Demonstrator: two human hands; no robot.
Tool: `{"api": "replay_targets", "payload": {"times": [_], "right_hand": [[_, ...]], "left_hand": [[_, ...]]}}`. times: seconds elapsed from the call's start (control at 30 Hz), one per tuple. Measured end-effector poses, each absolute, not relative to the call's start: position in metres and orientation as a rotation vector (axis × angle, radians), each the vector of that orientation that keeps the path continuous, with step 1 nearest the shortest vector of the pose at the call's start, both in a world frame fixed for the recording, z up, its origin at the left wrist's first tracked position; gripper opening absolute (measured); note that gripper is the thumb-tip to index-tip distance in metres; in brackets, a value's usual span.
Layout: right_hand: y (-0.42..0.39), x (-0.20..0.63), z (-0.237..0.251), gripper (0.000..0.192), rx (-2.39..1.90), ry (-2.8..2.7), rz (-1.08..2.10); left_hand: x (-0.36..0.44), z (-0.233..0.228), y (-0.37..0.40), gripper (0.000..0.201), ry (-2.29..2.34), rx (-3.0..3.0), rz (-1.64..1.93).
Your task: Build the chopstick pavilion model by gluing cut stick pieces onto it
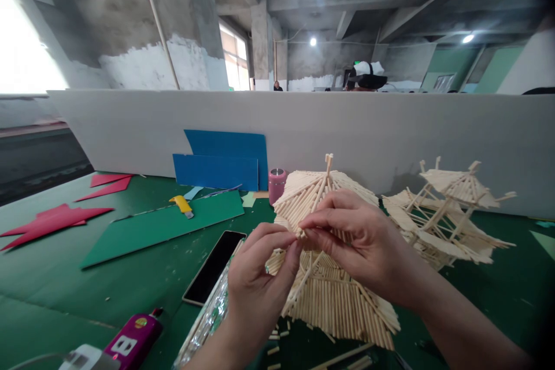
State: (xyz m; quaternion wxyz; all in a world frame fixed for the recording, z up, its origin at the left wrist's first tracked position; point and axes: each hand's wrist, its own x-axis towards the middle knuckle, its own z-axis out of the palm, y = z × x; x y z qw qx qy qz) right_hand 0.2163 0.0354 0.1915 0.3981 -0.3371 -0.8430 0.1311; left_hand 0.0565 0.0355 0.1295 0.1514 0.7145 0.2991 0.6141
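A tiered-roof model made of thin wooden sticks [347, 306] stands in front of me on the table. My left hand [264, 266] is closed in a pinch at the lower front corner of its upper roof. From the other side, my right hand [351, 234] pinches at the same spot, its fingertips meeting those of the left. A small pale wooden stick piece [300, 233] shows between the fingertips, mostly covered by them. Both hands hide part of the upper roof and the middle of the model.
A second stick model [446, 214] stands at the right. Leftward lie a phone [214, 266], a clear plastic pack [206, 318], a yellow utility knife [182, 206], green board [165, 228], red sheets [56, 219] and a purple power strip [134, 338]. A pink canister [276, 186] stands before the white partition [130, 133].
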Motion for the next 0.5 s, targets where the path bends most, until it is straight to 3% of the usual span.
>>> {"api": "replay_targets", "payload": {"times": [0.5], "right_hand": [[0.0296,0.2236,0.1900,0.016,-0.878,-2.006,0.299]], "left_hand": [[0.0564,0.1269,0.0334,0.019,0.941,2.067,1.774]]}}
